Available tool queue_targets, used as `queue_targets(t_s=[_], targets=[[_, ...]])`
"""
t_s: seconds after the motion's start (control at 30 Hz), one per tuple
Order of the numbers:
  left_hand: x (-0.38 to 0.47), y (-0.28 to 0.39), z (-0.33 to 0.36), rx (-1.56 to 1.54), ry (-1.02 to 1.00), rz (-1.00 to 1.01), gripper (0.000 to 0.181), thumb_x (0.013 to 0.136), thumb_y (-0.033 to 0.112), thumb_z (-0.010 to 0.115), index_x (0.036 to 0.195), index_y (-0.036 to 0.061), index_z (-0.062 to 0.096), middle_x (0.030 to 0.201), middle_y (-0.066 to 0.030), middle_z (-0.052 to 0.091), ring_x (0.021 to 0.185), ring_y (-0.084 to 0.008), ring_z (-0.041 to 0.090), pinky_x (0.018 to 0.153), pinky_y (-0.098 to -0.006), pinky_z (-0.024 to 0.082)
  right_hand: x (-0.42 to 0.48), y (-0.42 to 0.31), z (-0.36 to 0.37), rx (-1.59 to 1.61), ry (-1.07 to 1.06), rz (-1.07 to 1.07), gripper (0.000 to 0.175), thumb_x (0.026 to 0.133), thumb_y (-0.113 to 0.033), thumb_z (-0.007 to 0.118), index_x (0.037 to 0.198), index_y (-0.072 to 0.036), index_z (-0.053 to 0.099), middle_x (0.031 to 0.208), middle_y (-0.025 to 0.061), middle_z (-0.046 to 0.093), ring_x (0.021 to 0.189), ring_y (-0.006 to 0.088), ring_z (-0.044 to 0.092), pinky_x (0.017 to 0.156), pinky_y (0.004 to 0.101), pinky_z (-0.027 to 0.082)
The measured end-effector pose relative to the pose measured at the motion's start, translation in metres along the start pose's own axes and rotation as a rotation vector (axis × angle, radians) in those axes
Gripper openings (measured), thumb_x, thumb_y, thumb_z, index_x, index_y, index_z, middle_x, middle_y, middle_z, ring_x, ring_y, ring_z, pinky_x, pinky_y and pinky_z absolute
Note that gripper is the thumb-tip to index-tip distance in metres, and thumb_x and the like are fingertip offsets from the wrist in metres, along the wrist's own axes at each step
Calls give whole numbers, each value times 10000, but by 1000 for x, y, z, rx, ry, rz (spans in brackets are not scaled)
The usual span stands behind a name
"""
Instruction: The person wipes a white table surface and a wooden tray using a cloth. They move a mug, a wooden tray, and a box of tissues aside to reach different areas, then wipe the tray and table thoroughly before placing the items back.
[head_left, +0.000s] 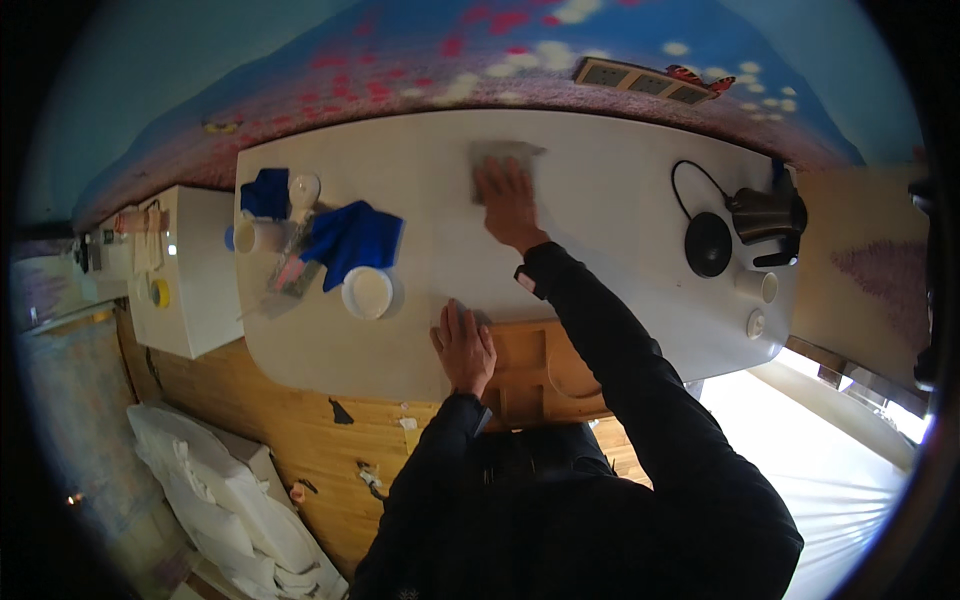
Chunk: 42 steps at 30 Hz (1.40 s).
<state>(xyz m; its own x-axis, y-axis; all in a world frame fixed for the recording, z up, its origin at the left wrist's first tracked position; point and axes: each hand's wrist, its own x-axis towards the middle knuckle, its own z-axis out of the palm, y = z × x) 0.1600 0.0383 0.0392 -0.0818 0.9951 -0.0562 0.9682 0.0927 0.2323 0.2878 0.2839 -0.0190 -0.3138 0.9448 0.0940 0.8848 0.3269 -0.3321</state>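
My right hand (510, 206) lies palm down on a grey cloth (499, 150), pressing it against the white table (600, 195) near its far edge. The hand and cloth look slightly blurred. Beside the table's near edge, my left hand (463, 349) rests on the tabletop with its fingers a little apart and nothing in it. Just right of that hand is a brown wooden tray (520, 351) with recessed compartments, partly covered by my right sleeve.
Blue cloths (360, 234), a white mug (253, 236) and a round white dish (367, 292) occupy the table's left side. To the right are an electric kettle (765, 214) lying on its side, its black base (707, 244), a white cup (757, 286) and a white lid (756, 324).
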Motion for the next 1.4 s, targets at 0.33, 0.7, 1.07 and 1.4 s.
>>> queue_targets(t_s=[0.33, 0.7, 1.07, 1.4], targets=[[71, 19, 12, 4, -36, 73, 454, 1012, 318, 578, 1376, 49, 557, 1639, -266, 283, 1524, -450, 259, 1143, -657, 310, -20, -13, -5, 37, -59, -48, 565, 946, -126, 553, 1509, -168, 531, 1660, 112, 338, 1551, 436, 202, 1252, 588, 155], [76, 25, 7, 72, -59, 69, 462, 977, 325, 614, 1374, 91, 577, 1634, -293, 288, 1515, -475, 272, 1118, -654, 337, -19, 24, -6, 46, 78, 137, 588, 919, -75, 575, 1499, -161, 530, 1648, 120, 340, 1515, 461, 248, 1215, 617, 211], [76, 23, 12, 94, -75, 100, 456, 975, 310, 620, 1385, 117, 578, 1641, -291, 267, 1506, -520, 250, 1132, -675, 303, 49, 129, -45, 22, -17, 184, 543, 1027, -195, 513, 1565, -218, 443, 1697, 74, 260, 1582, 396, 109, 1255, 587, 104], [74, 83, 26, 73, -85, 200, 491, 966, 344, 642, 1401, 141, 541, 1651, -286, 235, 1478, -584, 234, 1086, -721, 320, 5, 239, -66, -84, 170, 420, 530, 1037, -225, 499, 1564, -241, 443, 1685, 80, 290, 1565, 431, 148, 1242, 611, 132]])
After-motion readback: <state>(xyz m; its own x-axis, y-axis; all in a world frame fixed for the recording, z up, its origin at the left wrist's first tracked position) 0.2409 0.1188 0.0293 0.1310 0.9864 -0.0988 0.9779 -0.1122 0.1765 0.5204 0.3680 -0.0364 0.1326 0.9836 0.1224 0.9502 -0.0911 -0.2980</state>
